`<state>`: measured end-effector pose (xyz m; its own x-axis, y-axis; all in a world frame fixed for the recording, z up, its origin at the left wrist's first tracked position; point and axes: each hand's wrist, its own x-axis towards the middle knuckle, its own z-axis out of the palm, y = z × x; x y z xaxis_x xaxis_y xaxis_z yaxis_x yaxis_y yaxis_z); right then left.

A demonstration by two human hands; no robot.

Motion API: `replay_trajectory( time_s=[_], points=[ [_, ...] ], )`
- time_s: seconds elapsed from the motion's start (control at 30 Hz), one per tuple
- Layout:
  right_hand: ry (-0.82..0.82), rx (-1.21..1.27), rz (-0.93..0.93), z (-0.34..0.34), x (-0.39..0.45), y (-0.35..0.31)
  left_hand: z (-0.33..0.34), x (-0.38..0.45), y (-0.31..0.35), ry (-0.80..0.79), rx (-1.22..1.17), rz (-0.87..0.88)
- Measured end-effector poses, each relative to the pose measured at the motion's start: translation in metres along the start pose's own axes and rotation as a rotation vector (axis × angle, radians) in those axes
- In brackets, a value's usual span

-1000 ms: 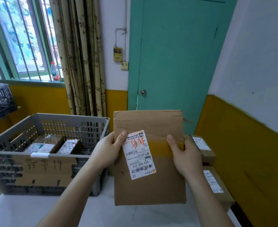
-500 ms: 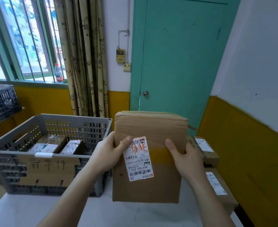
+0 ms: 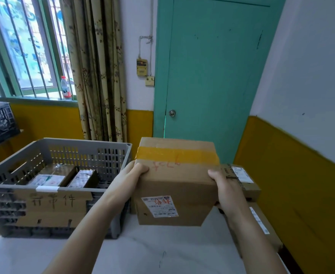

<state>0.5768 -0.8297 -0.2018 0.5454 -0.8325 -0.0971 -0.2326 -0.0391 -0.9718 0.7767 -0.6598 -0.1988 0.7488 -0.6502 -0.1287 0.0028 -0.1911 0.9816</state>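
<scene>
Carton (image 3: 178, 186) gripped: left hand (image 3: 131, 180), right hand (image 3: 226, 190); crate (image 3: 83, 142) left, parcels (image 3: 241, 176) right.

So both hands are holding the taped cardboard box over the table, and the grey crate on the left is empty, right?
Not empty: the head view shows labelled parcels inside the grey crate. The left hand and right hand do hold the cardboard box over the table.

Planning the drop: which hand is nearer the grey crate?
Left. The left hand grips the cardboard box just beside the grey crate; the right hand grips its opposite edge.
</scene>
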Motion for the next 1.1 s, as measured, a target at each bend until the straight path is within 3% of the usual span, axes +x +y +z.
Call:
replay_trajectory(
  time_s=[0.13, 0.23, 0.57, 0.8, 1.1],
  points=[
    [-0.078, 0.066, 0.018, -0.007, 0.003, 0.000, -0.006, 0.008, -0.006, -0.045, -0.077, -0.051],
    [-0.157, 0.125, 0.009, -0.009, 0.007, 0.001, -0.010, 0.000, -0.010, -0.029, -0.035, 0.040],
    [-0.075, 0.124, -0.059, 0.000, 0.007, 0.009, -0.002, -0.006, -0.011, -0.054, -0.001, 0.096],
    [0.029, 0.074, -0.170, 0.008, 0.005, 0.000, 0.003, -0.005, -0.005, 0.066, 0.003, 0.109],
    [-0.037, 0.083, -0.200, 0.002, -0.004, 0.003, -0.011, -0.010, -0.010, -0.156, -0.024, 0.204]
  ],
)
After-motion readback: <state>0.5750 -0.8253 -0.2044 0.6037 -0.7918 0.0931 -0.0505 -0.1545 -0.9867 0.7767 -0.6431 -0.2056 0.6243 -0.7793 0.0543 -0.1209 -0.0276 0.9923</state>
